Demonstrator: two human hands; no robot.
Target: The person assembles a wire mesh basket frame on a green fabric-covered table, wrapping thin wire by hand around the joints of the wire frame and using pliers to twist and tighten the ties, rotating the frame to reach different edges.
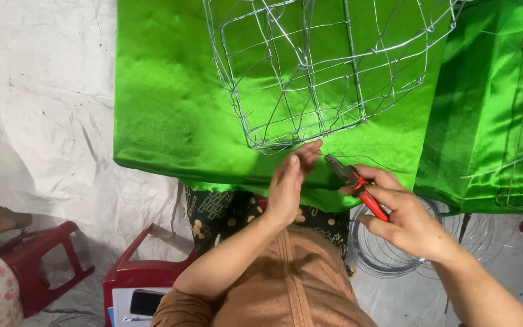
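Pinching at the bottom edge of the wire cage, the left hand has fingertips closed on thin wire where the frame rests on the green satin cloth. Just right, the right hand clenches red-handled pliers, nose pointing toward those fingertips. Coiled wire lies below.

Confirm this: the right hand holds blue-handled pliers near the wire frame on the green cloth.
Wrong on the colour: the head view shows the right hand holding red-handled pliers near the wire frame on the green cloth.
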